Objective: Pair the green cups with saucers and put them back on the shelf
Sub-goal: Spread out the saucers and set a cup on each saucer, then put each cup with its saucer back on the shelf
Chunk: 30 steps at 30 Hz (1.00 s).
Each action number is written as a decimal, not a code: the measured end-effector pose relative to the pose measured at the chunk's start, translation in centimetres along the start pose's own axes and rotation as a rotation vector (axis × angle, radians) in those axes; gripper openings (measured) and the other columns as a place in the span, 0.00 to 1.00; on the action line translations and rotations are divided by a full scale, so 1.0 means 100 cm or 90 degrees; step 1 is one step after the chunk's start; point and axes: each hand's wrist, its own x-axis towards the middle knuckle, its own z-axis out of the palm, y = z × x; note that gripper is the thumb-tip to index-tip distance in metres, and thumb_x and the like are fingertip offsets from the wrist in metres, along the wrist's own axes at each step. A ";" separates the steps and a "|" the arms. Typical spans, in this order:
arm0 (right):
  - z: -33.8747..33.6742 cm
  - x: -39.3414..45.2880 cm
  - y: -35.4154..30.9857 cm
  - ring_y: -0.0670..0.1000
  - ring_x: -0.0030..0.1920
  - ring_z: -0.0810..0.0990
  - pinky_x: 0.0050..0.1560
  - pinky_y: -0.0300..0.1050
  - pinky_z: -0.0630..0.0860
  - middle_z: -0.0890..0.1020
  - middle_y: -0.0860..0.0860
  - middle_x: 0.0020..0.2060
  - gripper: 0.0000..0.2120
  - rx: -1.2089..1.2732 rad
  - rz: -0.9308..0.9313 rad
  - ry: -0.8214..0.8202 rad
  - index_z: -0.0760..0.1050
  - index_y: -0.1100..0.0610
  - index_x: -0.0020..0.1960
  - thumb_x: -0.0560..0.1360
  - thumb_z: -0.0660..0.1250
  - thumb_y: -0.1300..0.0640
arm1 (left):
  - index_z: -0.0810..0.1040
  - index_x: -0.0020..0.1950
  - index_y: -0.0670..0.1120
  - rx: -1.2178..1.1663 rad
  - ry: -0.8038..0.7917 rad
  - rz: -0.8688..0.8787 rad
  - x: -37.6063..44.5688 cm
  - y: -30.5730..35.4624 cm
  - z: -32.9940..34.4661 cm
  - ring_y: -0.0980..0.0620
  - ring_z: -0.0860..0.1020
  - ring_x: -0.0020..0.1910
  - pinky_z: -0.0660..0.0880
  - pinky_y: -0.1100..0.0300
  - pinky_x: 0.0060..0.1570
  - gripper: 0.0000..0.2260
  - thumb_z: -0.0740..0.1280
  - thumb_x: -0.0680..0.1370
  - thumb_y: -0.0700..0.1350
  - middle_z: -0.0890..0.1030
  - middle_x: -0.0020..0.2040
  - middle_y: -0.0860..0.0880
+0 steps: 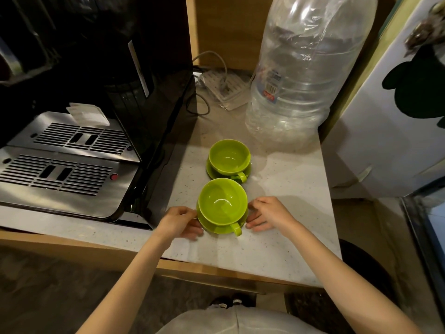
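Near cup (222,201) on saucer (216,229), countertop (289,189) | second pair (229,157) at 12 o'clock | left hand (179,221) at 9, right hand (266,214) at 3, fingers curled at saucer rim, grip unclear | risk: uneven lift tilts saucer, cup slides off.

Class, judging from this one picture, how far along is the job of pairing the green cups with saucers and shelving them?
Pairing looks done: the far cup sits on its saucer, and the near cup on the near saucer. In hand: the left hand and right hand are at either side of the near saucer. Left: both sets are on the counter; no shelf is visible.
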 end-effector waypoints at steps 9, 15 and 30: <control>0.007 0.011 0.002 0.50 0.23 0.82 0.28 0.43 0.81 0.80 0.60 0.38 0.09 -0.043 0.009 0.000 0.70 0.63 0.55 0.75 0.63 0.67 | 0.76 0.38 0.39 0.037 0.032 -0.013 0.008 0.007 0.007 0.56 0.79 0.20 0.75 0.67 0.22 0.05 0.68 0.73 0.38 0.80 0.20 0.49; 0.009 0.011 0.002 0.53 0.23 0.81 0.27 0.44 0.81 0.80 0.60 0.34 0.06 -0.037 0.012 0.017 0.71 0.59 0.44 0.73 0.63 0.69 | 0.75 0.44 0.36 0.002 0.005 -0.008 0.006 0.005 0.005 0.55 0.79 0.21 0.74 0.68 0.22 0.02 0.66 0.74 0.35 0.80 0.21 0.48; -0.029 -0.051 -0.049 0.47 0.19 0.79 0.25 0.39 0.79 0.79 0.51 0.17 0.06 0.057 -0.099 0.007 0.71 0.59 0.41 0.72 0.64 0.69 | 0.78 0.45 0.34 -0.105 -0.063 0.140 -0.039 0.056 0.006 0.52 0.83 0.30 0.78 0.68 0.28 0.05 0.67 0.72 0.36 0.84 0.31 0.43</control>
